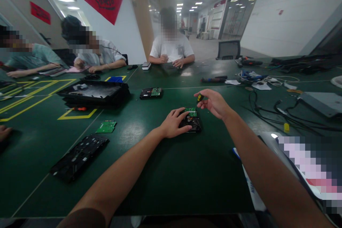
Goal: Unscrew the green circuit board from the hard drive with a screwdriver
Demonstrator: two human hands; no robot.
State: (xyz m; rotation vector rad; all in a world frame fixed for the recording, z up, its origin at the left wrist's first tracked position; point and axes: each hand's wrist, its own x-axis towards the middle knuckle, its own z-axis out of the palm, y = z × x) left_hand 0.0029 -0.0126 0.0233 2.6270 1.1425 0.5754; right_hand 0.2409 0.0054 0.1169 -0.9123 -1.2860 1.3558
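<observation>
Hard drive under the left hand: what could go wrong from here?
1. The left hand covers only one end of the hard drive, so it could pivot on the smooth table if pressed.
2. The right hand holds a small yellow-handled tool above the exposed green circuit board; a slip might scratch it.
3. Any tiny screws could get lost on the dark mat.

Our left hand presses on the hard drive; just beyond it, our right hand pinches a small yellow-handled screwdriver.

Left hand flat, palm down; right hand raised, fingers pinched
</observation>
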